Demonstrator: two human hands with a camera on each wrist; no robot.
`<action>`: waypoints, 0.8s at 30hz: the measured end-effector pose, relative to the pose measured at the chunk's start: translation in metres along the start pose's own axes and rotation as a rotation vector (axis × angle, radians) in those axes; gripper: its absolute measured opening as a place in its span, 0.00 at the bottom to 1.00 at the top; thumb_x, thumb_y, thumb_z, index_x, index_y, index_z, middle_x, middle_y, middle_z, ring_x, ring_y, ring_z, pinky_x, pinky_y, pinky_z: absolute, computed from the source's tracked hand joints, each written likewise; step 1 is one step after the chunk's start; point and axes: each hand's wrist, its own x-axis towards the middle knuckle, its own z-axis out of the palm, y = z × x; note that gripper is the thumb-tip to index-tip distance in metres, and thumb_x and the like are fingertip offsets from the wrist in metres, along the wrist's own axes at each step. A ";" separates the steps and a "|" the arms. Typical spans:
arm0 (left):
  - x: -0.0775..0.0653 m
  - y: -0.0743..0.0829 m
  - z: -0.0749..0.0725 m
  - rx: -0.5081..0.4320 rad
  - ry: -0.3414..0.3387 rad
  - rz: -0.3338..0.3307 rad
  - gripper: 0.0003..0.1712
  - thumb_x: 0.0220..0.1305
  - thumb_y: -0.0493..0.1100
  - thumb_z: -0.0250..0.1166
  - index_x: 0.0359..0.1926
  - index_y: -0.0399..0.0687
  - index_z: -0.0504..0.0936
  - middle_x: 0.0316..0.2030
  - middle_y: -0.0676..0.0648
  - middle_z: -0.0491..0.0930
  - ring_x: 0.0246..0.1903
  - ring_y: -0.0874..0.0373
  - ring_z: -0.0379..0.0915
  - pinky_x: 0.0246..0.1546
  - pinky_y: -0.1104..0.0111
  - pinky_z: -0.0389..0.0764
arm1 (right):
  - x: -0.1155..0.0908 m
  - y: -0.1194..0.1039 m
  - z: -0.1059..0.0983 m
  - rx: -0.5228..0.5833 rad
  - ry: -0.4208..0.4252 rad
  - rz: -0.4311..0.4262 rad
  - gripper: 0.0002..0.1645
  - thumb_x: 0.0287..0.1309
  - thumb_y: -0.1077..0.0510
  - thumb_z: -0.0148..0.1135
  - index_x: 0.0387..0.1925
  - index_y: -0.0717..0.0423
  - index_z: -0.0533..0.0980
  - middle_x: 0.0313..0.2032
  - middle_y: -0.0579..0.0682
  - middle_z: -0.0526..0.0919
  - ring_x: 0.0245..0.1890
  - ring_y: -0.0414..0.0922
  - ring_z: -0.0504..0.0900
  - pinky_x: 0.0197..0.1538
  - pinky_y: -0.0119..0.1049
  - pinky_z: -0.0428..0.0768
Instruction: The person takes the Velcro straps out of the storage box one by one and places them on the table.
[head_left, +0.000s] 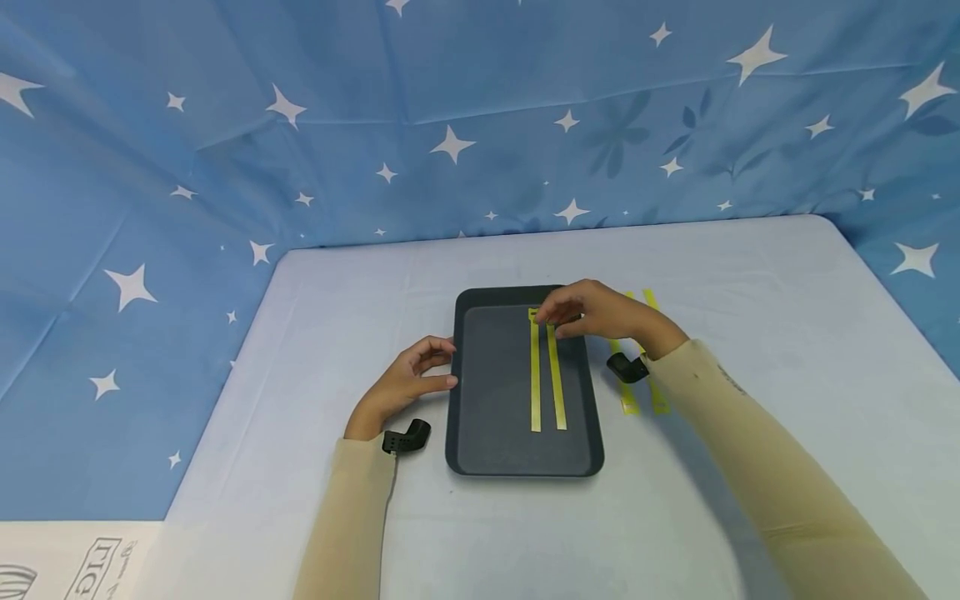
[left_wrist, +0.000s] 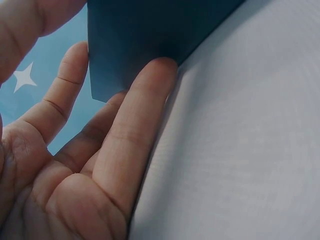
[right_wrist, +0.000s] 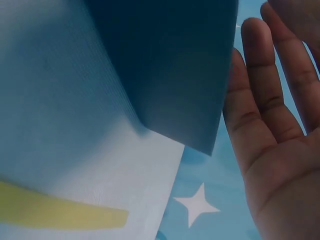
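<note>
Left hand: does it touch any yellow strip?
No, the left hand is at the rim of the dark tray, apart from the yellow strips.

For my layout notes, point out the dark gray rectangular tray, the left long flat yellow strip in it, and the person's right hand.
Dark gray rectangular tray (head_left: 491, 392): head view, bare floor.
Left long flat yellow strip (head_left: 536, 379): head view, middle of its length.
Right hand (head_left: 597, 310): head view, back of the hand.
</note>
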 end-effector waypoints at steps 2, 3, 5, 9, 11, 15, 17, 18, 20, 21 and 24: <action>0.000 0.000 0.000 -0.004 -0.001 -0.001 0.25 0.63 0.34 0.68 0.59 0.37 0.71 0.71 0.44 0.62 0.65 0.47 0.66 0.54 0.66 0.79 | 0.003 0.001 0.000 -0.016 -0.025 -0.003 0.18 0.56 0.75 0.66 0.50 0.69 0.79 0.52 0.63 0.81 0.52 0.62 0.80 0.53 0.44 0.81; 0.000 0.000 0.000 -0.005 -0.002 0.000 0.26 0.63 0.33 0.68 0.60 0.37 0.70 0.72 0.44 0.62 0.65 0.46 0.66 0.54 0.66 0.79 | 0.004 0.002 0.000 -0.024 -0.037 -0.004 0.18 0.56 0.74 0.66 0.50 0.69 0.79 0.52 0.63 0.81 0.52 0.61 0.80 0.52 0.44 0.81; 0.000 0.000 -0.001 -0.005 -0.003 0.005 0.26 0.63 0.33 0.68 0.60 0.36 0.70 0.72 0.43 0.62 0.65 0.45 0.65 0.54 0.67 0.78 | 0.007 0.002 0.001 -0.040 -0.058 -0.003 0.18 0.57 0.74 0.66 0.50 0.68 0.79 0.52 0.62 0.82 0.51 0.61 0.80 0.52 0.44 0.81; 0.000 0.000 -0.001 0.006 -0.001 0.014 0.26 0.63 0.33 0.68 0.60 0.35 0.70 0.72 0.41 0.61 0.65 0.44 0.65 0.53 0.67 0.78 | 0.012 0.003 0.003 -0.071 -0.092 0.000 0.18 0.57 0.73 0.66 0.50 0.66 0.80 0.51 0.59 0.83 0.51 0.58 0.81 0.52 0.44 0.81; 0.001 -0.001 -0.001 0.015 0.000 0.016 0.26 0.63 0.33 0.68 0.60 0.35 0.70 0.71 0.41 0.62 0.65 0.44 0.66 0.54 0.67 0.78 | 0.014 0.003 0.004 -0.086 -0.104 0.007 0.18 0.57 0.72 0.67 0.50 0.65 0.81 0.51 0.58 0.83 0.51 0.57 0.81 0.52 0.44 0.81; 0.001 -0.001 -0.002 0.030 -0.001 0.020 0.26 0.63 0.34 0.69 0.60 0.36 0.71 0.72 0.41 0.62 0.65 0.44 0.66 0.56 0.67 0.77 | 0.019 0.003 0.007 -0.105 -0.131 0.012 0.18 0.57 0.73 0.67 0.50 0.64 0.81 0.50 0.57 0.83 0.51 0.55 0.82 0.53 0.44 0.81; 0.001 -0.001 -0.002 0.034 0.000 0.021 0.26 0.63 0.34 0.68 0.60 0.36 0.70 0.72 0.41 0.61 0.65 0.44 0.66 0.57 0.67 0.76 | 0.021 0.004 0.007 -0.111 -0.153 0.005 0.18 0.57 0.73 0.67 0.50 0.65 0.81 0.49 0.58 0.84 0.51 0.55 0.82 0.52 0.44 0.81; 0.001 -0.001 -0.002 0.034 0.001 0.021 0.26 0.63 0.33 0.68 0.60 0.36 0.70 0.72 0.41 0.61 0.65 0.44 0.66 0.57 0.67 0.75 | 0.023 0.004 0.008 -0.112 -0.164 0.006 0.17 0.57 0.73 0.67 0.49 0.65 0.81 0.49 0.58 0.84 0.50 0.54 0.82 0.52 0.43 0.81; 0.001 -0.001 -0.002 0.033 0.002 0.022 0.26 0.63 0.33 0.68 0.60 0.36 0.70 0.72 0.41 0.61 0.65 0.44 0.66 0.58 0.67 0.74 | 0.026 0.004 0.007 -0.115 -0.185 0.013 0.17 0.57 0.73 0.67 0.49 0.64 0.81 0.48 0.57 0.84 0.50 0.53 0.82 0.51 0.42 0.82; 0.001 -0.001 -0.002 0.033 0.003 0.021 0.26 0.63 0.33 0.68 0.60 0.36 0.70 0.72 0.41 0.61 0.65 0.44 0.66 0.59 0.66 0.74 | 0.028 0.004 0.007 -0.118 -0.194 0.020 0.16 0.57 0.73 0.67 0.48 0.64 0.82 0.48 0.57 0.84 0.49 0.52 0.83 0.51 0.42 0.82; 0.002 -0.002 -0.002 0.033 0.000 0.022 0.26 0.63 0.32 0.68 0.60 0.36 0.70 0.72 0.41 0.62 0.65 0.44 0.66 0.61 0.63 0.73 | 0.033 0.005 0.007 -0.140 -0.214 0.046 0.15 0.56 0.73 0.68 0.46 0.61 0.83 0.46 0.54 0.85 0.48 0.49 0.83 0.51 0.41 0.82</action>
